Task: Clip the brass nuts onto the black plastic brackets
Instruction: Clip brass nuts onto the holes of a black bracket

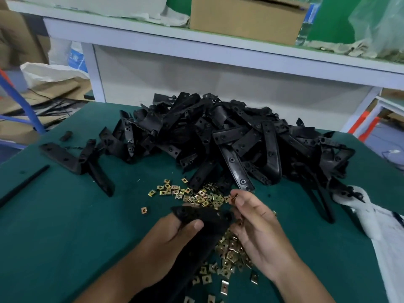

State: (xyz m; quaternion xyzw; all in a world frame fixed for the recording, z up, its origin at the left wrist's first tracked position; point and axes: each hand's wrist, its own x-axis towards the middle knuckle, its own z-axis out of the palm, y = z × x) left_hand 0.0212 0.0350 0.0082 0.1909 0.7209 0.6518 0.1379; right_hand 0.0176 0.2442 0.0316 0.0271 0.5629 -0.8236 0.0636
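Note:
My left hand [175, 235] grips a black plastic bracket [205, 215] near the table's front, its upper end pointing left. My right hand [255, 224] pinches a brass nut [234, 197] between thumb and fingertips just right of the bracket's end, and more nuts seem to lie in its palm. Several loose brass nuts [196, 195] are scattered ahead of the hands, and another heap of nuts [231, 252] lies under them. A big pile of black brackets [218, 136] covers the table's middle and back.
The green table top [65, 237] carries a lone bracket [74, 158] and a thin black rod [24, 184] at the left. A white bag [376, 221] lies at the right edge. A white shelf [196, 49] with a cardboard box [244, 16] stands behind.

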